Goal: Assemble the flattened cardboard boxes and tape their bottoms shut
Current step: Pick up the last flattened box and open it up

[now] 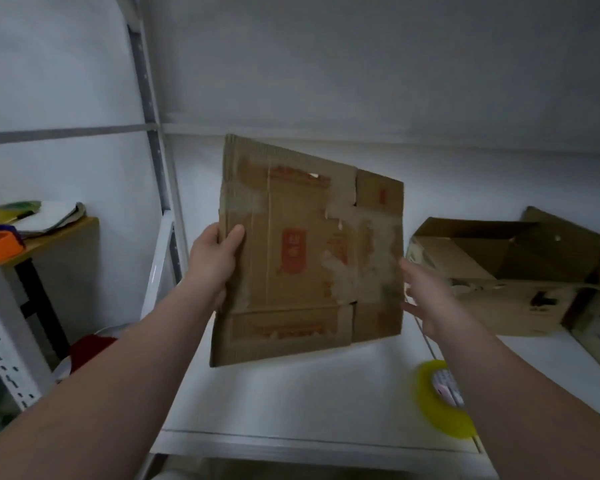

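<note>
so the flattened cardboard box [309,251] is up in the air over the white bench [291,403], printed face toward the camera. it stands more or less upright, long side running top to bottom with a slight lean. it's not opened out at all, both layers lie flat together.

the left hand [213,261] has it. it's clamped on the left edge about halfway up, thumb on the front and the other fingers wrapped round the back. the right hand [430,303] holds nothing. its fingers are spread and loose, just off the box's right edge, low down. it's blurry, so i can't tell if the fingertips touch the cardboard.

my read: this is the pop-it-open step. the free edge is the right one and the right hand is already next to it. so the next move probably needs that hand to catch the right fold and push it toward the left hand, so the sleeve squares up.

right of the flat box there's an already opened box [492,306] lying on the bench. below and to the right of the flat box is a yellow tape roll [430,403], partly hidden by the right forearm. bottom flaps aren't folded or taped yet.
</note>
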A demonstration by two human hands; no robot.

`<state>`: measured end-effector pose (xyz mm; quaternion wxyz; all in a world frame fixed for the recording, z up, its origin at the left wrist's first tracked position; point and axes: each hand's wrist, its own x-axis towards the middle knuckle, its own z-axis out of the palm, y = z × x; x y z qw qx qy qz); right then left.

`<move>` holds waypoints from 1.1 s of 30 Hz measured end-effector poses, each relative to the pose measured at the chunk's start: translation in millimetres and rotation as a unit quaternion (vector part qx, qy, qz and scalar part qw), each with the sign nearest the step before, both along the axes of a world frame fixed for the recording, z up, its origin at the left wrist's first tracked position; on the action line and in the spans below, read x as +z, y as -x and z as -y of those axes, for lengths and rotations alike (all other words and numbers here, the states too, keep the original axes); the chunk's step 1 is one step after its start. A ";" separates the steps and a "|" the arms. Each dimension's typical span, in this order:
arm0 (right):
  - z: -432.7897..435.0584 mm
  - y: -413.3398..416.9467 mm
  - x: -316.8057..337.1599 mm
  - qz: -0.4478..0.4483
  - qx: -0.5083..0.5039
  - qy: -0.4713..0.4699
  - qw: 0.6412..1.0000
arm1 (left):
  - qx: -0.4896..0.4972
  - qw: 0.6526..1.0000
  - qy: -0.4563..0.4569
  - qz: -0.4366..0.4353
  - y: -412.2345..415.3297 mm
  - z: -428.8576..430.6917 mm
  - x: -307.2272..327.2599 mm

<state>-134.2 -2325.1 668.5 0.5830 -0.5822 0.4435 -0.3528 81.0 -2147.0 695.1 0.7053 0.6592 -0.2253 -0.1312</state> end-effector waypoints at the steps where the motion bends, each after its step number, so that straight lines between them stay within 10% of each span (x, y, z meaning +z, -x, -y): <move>1: 1.2 4.4 -0.2 -0.010 -0.007 0.014 1.000 | -0.011 0.999 0.008 -0.033 0.5 -1.4 -2.8; 11: -1.4 36.8 3.8 -0.073 -0.033 0.094 0.992 | -0.036 0.990 0.001 -0.135 3.1 -17.5 -28.4; 33: -8.7 -42.5 89.5 -0.210 0.043 0.352 0.911 | -0.093 0.994 0.042 -0.031 -1.3 -23.8 -30.9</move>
